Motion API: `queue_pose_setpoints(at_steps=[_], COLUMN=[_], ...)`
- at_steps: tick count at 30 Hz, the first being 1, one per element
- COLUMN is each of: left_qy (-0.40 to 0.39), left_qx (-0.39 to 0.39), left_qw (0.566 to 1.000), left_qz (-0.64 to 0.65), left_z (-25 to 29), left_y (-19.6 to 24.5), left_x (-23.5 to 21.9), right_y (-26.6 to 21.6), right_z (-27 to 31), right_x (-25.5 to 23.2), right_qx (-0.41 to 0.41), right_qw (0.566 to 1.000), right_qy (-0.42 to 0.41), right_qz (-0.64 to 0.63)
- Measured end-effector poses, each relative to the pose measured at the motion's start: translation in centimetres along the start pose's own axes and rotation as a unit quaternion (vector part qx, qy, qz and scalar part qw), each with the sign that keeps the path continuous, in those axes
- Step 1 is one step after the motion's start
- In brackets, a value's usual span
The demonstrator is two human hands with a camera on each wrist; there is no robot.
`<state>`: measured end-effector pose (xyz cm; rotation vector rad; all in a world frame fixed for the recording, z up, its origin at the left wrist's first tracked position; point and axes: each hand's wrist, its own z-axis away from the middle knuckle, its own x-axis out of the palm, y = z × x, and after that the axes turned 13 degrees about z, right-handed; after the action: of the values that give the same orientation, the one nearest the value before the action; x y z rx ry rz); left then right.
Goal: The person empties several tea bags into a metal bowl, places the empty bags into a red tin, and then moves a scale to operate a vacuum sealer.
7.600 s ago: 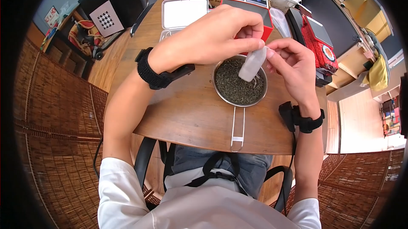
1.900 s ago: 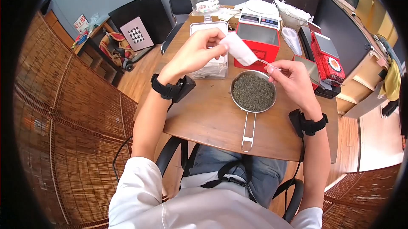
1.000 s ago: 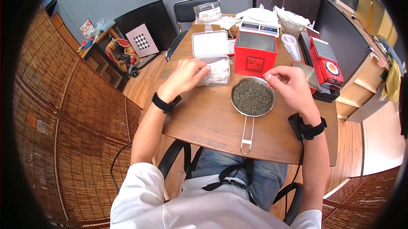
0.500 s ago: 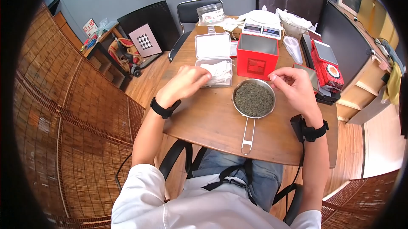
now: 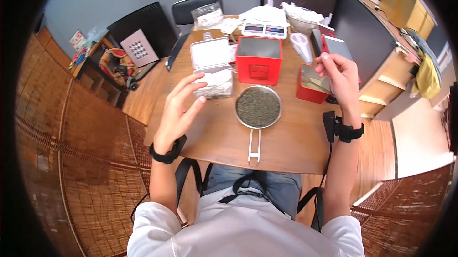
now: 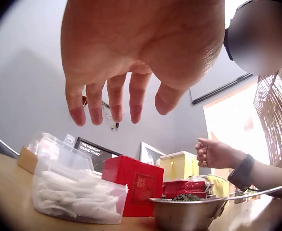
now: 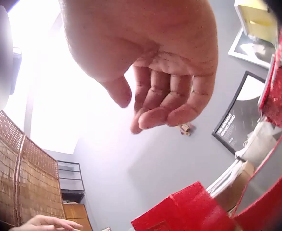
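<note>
My left hand [image 5: 179, 107], fingers spread, hovers just left of a clear plastic box [image 6: 78, 219] filled with white tea bags [image 5: 218, 81]. It holds nothing; in the left wrist view all its fingertips hang free. My right hand [image 5: 339, 77] is raised behind a small red tin [image 5: 311, 94], its fingers loosely bent with nothing between them in the right wrist view. A thin light strip [image 5: 318, 84] slants across that tin's mouth. Between the hands stands a metal bowl [image 5: 236, 115] with a long wire handle [image 5: 254, 148], heaped with dark green dried leaves [image 5: 259, 107].
A tall open red tin [image 5: 258, 70] stands behind the bowl. Farther back are a white kitchen scale [image 5: 265, 28], a clear jar [image 5: 208, 16] and a plastic scoop [image 5: 301, 46]. The table's front edge [image 5: 286, 169] runs close to my lap.
The white tea bag held between both hands is out of them now. My left hand has drawn back from the bag box, fingers spreading. My right hand has moved from the bowl's rim rightward.
</note>
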<state>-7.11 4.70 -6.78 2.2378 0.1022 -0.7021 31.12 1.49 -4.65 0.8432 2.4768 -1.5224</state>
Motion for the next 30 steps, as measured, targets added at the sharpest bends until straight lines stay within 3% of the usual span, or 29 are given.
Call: queue_pose_setpoints(at_steps=[1,4,5,7,9,12,16,18,20,22,26,30], left_qy=[-0.002,-0.047,-0.059,-0.078,-0.072,-0.094,-0.095,-0.110,-0.121,-0.138,-0.075,-0.042], left_qx=[0.004,0.027,0.033,0.010,0.040,0.057,0.115,0.148,0.129,0.090,0.064,0.050], left_qw=[1.000,0.998,0.998,0.997,0.997,0.994,0.984,0.978,0.980,0.983,0.994,0.997], left_qz=[0.010,0.022,0.005,0.006,0.010,0.025,0.097,0.101,0.096,0.077,0.048,0.046], left_z=[-0.7,-3.0,-3.9,-5.6,-7.1,-9.0,-11.4,-12.5,-13.0,-13.1,-13.1,-12.9], left_y=[0.5,2.5,3.3,5.1,6.2,7.3,7.0,6.5,6.2,5.6,4.2,2.8], left_x=[0.2,-0.1,-0.5,-1.5,-2.1,-2.6,-1.6,-0.9,-0.4,-0.6,-2.2,-3.5], right_y=[-0.2,-0.3,-0.4,-1.7,-0.9,0.6,3.2,2.8,2.5,2.7,4.3,3.0], right_z=[-0.4,-1.8,-2.0,-2.5,-3.3,-4.6,-5.1,-5.4,-6.0,-6.4,-6.1,-5.6], right_x=[-0.6,-1.8,-2.4,-2.6,-2.3,-1.1,-0.2,-0.4,0.2,0.6,1.3,1.5], right_qx=[0.003,0.016,0.025,0.047,0.026,-0.010,-0.049,-0.024,-0.009,0.041,0.031,0.016], right_qw=[1.000,0.968,0.967,0.921,0.910,0.858,0.825,0.814,0.805,0.762,0.743,0.774], right_qy=[0.004,-0.097,-0.090,-0.199,-0.206,-0.242,-0.236,-0.259,-0.275,-0.343,-0.360,-0.331], right_qz=[0.009,0.230,0.237,0.331,0.359,0.453,0.511,0.520,0.525,0.548,0.564,0.540])
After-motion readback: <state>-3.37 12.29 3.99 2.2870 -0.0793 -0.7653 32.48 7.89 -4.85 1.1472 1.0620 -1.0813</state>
